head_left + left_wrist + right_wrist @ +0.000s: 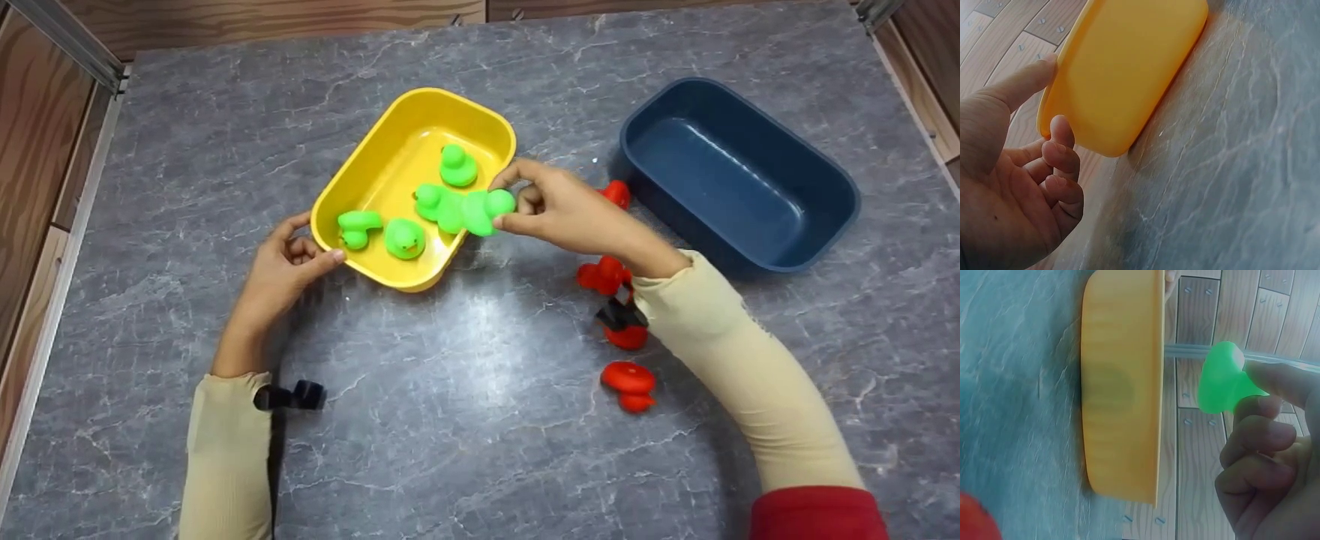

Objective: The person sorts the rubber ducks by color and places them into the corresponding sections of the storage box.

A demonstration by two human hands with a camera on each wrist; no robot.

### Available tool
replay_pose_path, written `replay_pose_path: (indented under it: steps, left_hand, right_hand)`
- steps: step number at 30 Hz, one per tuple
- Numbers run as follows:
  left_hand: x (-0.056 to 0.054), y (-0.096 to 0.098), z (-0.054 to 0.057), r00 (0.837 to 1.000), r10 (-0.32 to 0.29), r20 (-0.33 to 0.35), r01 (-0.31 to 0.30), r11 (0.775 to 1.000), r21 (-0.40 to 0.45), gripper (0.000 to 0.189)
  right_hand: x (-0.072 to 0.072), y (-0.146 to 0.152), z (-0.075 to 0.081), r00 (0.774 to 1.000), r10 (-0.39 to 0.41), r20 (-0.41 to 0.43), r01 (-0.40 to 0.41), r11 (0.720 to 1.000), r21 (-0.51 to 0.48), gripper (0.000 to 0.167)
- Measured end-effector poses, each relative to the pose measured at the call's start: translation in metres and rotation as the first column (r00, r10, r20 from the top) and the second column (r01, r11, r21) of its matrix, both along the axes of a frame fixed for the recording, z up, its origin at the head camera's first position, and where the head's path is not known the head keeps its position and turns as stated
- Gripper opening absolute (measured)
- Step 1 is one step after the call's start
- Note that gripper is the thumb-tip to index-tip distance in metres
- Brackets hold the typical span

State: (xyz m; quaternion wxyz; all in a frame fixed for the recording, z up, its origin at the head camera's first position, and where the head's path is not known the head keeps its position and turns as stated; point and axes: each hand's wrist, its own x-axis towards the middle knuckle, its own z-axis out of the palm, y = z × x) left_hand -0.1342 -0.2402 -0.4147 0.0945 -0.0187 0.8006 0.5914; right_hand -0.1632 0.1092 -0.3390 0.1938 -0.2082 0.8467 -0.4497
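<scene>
A yellow tub (pixel 379 161) sits left of centre, with several green rubber ducks (pixel 405 238) inside. My left hand (pixel 281 266) grips the tub's near left corner; in the left wrist view, the thumb and a finger touch the rim while the other fingers curl loosely. My right hand (pixel 574 214) pinches another green rubber duck (pixel 1221 377) between thumb and fingertips. That duck is held above the tub's right rim, apart from the wall in the right wrist view. From the head it overlaps a duck lying in the tub.
A dark blue tub (pixel 739 180) stands at the right, no ducks visible in it. Several red rubber ducks (pixel 628 379) lie in a rough column under and beside my right forearm. Wooden panels (pixel 300 22) border the grey marbled table (pixel 450 450).
</scene>
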Motion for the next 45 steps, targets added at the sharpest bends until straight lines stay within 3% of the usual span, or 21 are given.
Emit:
replay_pose_path:
  steps: [11,45]
  left_hand:
    - [0.000,-0.002,-0.001,1.000,0.001,0.003,-0.001,1.000,-0.003,0.066]
    - [0.000,0.000,-0.001,1.000,0.007,0.016,-0.007,1.000,0.004,0.066]
  right_hand:
    - [0.000,-0.015,-0.004,1.000,-0.004,0.004,0.004,1.000,-0.024,0.033]
    - [-0.006,-0.040,-0.020,0.999,0.013,-0.039,-0.012,0.999,0.030,0.036]
